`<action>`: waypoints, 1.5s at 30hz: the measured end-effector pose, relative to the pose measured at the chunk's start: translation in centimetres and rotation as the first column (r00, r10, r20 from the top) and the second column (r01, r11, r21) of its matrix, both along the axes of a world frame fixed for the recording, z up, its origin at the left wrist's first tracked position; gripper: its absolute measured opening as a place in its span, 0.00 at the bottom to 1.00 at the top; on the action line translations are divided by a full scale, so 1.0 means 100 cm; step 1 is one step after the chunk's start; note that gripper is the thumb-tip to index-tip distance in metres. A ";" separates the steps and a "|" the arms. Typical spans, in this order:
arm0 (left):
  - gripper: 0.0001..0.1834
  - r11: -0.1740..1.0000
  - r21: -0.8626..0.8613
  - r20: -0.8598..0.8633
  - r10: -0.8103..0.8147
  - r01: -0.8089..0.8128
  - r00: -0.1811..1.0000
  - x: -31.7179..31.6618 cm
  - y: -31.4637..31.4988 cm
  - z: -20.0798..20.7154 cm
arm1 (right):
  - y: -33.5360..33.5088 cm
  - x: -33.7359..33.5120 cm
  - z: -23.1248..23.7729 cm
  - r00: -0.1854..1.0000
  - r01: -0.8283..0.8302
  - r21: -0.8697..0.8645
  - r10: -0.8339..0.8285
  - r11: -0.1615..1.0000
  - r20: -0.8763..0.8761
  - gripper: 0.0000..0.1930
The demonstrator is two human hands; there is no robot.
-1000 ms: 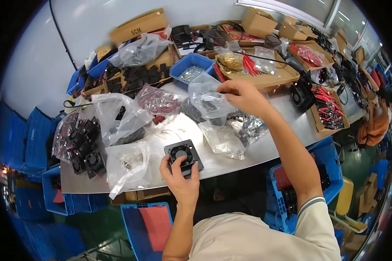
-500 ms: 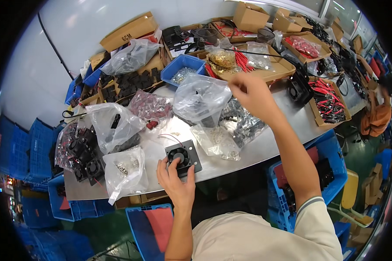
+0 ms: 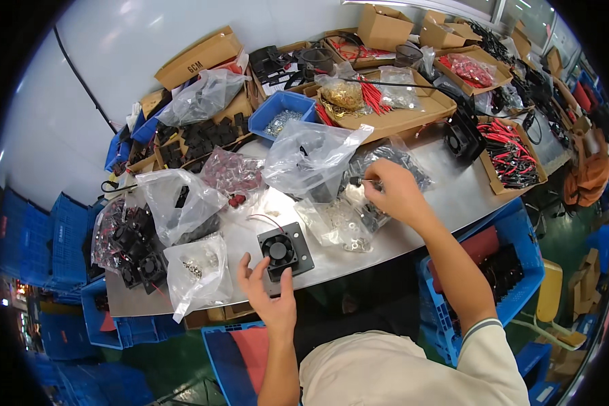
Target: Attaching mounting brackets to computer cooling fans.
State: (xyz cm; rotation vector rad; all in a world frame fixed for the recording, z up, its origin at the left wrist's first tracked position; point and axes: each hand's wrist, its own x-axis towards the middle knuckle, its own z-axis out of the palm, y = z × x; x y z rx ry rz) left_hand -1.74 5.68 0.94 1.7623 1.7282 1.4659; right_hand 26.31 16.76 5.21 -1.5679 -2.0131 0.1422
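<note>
- Black square fan (image 3: 279, 250) with a round hub, mounted on a flat dark plate (image 3: 304, 256): I see it lying face up near the front edge of the brushed-steel table (image 3: 446, 189), with thin wires (image 3: 264, 219) trailing from its far side.
- Left hand (image 3: 269, 299), bare: its fingers are spread at the near left side of the fan. A moment ago they lay across it; now the fan's face shows more fully. I cannot tell whether the thumb touches the fan's near edge.
- Right hand (image 3: 400, 193), bare: it has come down from beside the clear, crumpled plastic bag (image 3: 311, 159) and is now above the clear bag of small pale pieces (image 3: 338, 227). The fingertips are drawn close together, and a small dark piece (image 3: 356, 181) shows just at them. I cannot tell whether they pinch it.
- For the work in hand, I judge that the fan is resting by the table's support, with attention shifted to the small parts at the right hand.
- Around them, I see a blue plastic bin (image 3: 284, 101) behind the crumpled bag, and a heap of black fans (image 3: 132, 243) at the table's left end.
</note>
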 end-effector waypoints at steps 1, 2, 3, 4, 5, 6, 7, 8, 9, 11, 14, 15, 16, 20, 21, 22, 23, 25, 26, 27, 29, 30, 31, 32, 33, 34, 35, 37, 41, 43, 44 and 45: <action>0.22 0.999 0.049 0.000 0.002 -0.002 1.000 -0.002 0.000 0.001 | -0.009 -0.003 0.011 0.978 -0.021 -0.032 0.014 0.999 -0.210 0.06; 0.20 0.994 0.113 0.019 0.012 -0.014 1.000 -0.002 -0.002 0.003 | -0.018 -0.007 0.020 0.911 -0.056 -0.058 0.027 0.997 -0.411 0.05; 0.20 0.994 0.112 0.018 0.018 -0.020 1.000 -0.002 -0.003 0.006 | -0.028 -0.012 0.026 0.911 -0.062 -0.059 0.032 0.996 -0.411 0.05; 0.21 0.991 0.048 0.259 -0.133 0.125 0.957 0.000 -0.003 0.010 | -0.040 -0.018 0.030 0.873 -0.128 -0.021 0.103 0.992 -0.478 0.05; 0.22 0.961 0.020 0.490 -0.250 0.276 0.835 0.002 -0.005 0.016 | -0.051 -0.025 0.032 0.824 -0.192 0.020 0.172 0.981 -0.540 0.05; 0.22 0.930 -0.008 0.627 -0.282 0.368 0.726 0.012 -0.003 0.028 | -0.062 -0.033 0.034 0.822 -0.201 0.016 0.177 0.979 -0.541 0.05; 0.23 0.876 -0.022 0.723 -0.320 0.483 0.613 0.016 -0.001 0.033 | -0.073 -0.041 0.034 0.824 -0.264 0.015 0.233 0.965 -0.517 0.06; 0.23 0.828 -0.042 0.772 -0.328 0.559 0.544 0.021 0.002 0.034 | -0.081 -0.046 0.034 0.822 -0.325 0.014 0.290 0.946 -0.490 0.08; 0.22 0.774 -0.054 0.819 -0.327 0.631 0.472 0.024 0.004 0.033 | -0.086 -0.051 0.030 0.820 -0.336 0.010 0.298 0.942 -0.490 0.08; 0.21 0.755 -0.126 0.815 -0.292 0.644 0.501 0.024 0.005 0.031 | -0.095 -0.057 0.022 0.828 -0.391 0.019 0.360 0.920 -0.430 0.09; 0.19 0.720 -0.208 0.815 -0.247 0.663 0.524 0.020 0.000 0.025 | -0.101 -0.062 0.018 0.803 -0.407 -0.002 0.357 0.913 -0.477 0.11; 0.18 0.708 -0.218 0.821 -0.238 0.671 0.518 0.019 -0.001 0.023 | -0.103 -0.062 0.016 0.787 -0.407 -0.027 0.335 0.913 -0.518 0.11; 0.18 0.708 -0.220 0.823 -0.235 0.671 0.518 0.019 -0.003 0.023 | -0.105 -0.064 0.016 0.787 -0.408 -0.031 0.334 0.913 -0.518 0.11; 0.13 0.716 -0.023 0.973 -0.144 0.698 0.180 0.023 -0.010 0.022 | -0.111 -0.077 0.006 0.596 -0.442 -0.091 0.216 0.893 -0.774 0.15; 0.11 0.717 -0.006 0.988 -0.102 0.697 0.113 0.026 -0.011 0.022 | -0.111 -0.079 0.002 0.566 -0.433 -0.055 0.224 0.900 -0.793 0.16; 0.11 0.713 -0.006 0.988 -0.102 0.701 0.112 0.028 -0.011 0.022 | -0.111 -0.079 0.002 0.567 -0.438 -0.077 0.208 0.896 -0.797 0.16; 0.12 0.706 0.000 0.993 -0.082 0.708 0.081 0.029 -0.012 0.022 | -0.111 -0.079 0.000 0.567 -0.432 -0.078 0.203 0.898 -0.798 0.16; 0.13 0.694 0.005 0.997 -0.060 0.720 0.050 0.030 -0.014 0.022 | -0.110 -0.079 -0.005 0.506 -0.451 -0.034 0.224 0.892 -0.833 0.16; 0.13 0.775 -0.047 0.932 -0.194 0.630 0.307 0.030 -0.015 0.021 | -0.111 -0.079 -0.003 0.507 -0.447 -0.036 0.220 0.894 -0.833 0.16; 0.14 0.850 -0.060 0.785 -0.284 0.524 0.550 0.031 -0.015 0.021 | -0.112 -0.078 0.001 0.579 -0.413 -0.050 0.220 0.909 -0.785 0.17; 0.14 0.863 -0.024 0.793 -0.291 0.505 0.535 0.031 -0.014 0.030 | -0.114 -0.079 0.007 0.647 -0.377 -0.060 0.216 0.924 -0.731 0.17; 0.14 0.841 -0.028 0.816 -0.293 0.540 0.499 0.031 -0.013 0.034 | -0.115 -0.081 0.010 0.724 -0.341 -0.012 0.255 0.940 -0.641 0.17; 0.14 0.818 -0.031 0.837 -0.293 0.574 0.462 0.031 -0.013 0.036 | -0.115 -0.082 0.011 0.793 -0.310 0.041 0.283 0.950 -0.539 0.18; 0.14 0.820 -0.029 0.836 -0.293 0.572 0.463 0.029 -0.012 0.035 | -0.115 -0.082 0.012 0.792 -0.312 0.043 0.286 0.949 -0.539 0.18; 0.14 0.830 -0.074 0.837 -0.250 0.554 0.487 0.028 -0.011 0.032 | -0.114 -0.082 0.013 0.794 -0.326 0.083 0.320 0.942 -0.518 0.17; 0.14 0.837 -0.119 0.836 -0.205 0.534 0.509 0.027 -0.010 0.030 | -0.114 -0.083 0.013 0.794 -0.339 0.121 0.353 0.933 -0.495 0.16; 0.14 0.836 -0.121 0.836 -0.205 0.536 0.508 0.025 -0.010 0.031 | -0.114 -0.082 0.012 0.795 -0.337 0.119 0.350 0.934 -0.495 0.16; 0.13 0.815 -0.159 0.817 -0.208 0.558 0.537 0.022 -0.010 0.034 | -0.115 -0.081 0.007 0.774 -0.360 0.132 0.374 0.924 -0.511 0.14; 0.11 0.804 -0.183 0.779 -0.233 0.566 0.583 0.017 -0.011 0.036 | -0.118 -0.080 0.010 0.766 -0.362 0.093 0.353 0.927 -0.537 0.13; 0.10 0.811 -0.105 0.717 -0.340 0.575 0.609 0.015 -0.010 0.039 | -0.121 -0.075 0.010 0.777 -0.396 -0.105 0.272 0.912 -0.568 0.14; 0.10 0.810 -0.105 0.716 -0.341 0.577 0.609 0.013 -0.009 0.038 | -0.121 -0.074 0.011 0.777 -0.394 -0.104 0.271 0.913 -0.568 0.14; 0.10 0.805 -0.122 0.700 -0.345 0.581 0.625 0.012 -0.009 0.038 | -0.120 -0.073 0.011 0.771 -0.405 -0.123 0.267 0.906 -0.578 0.14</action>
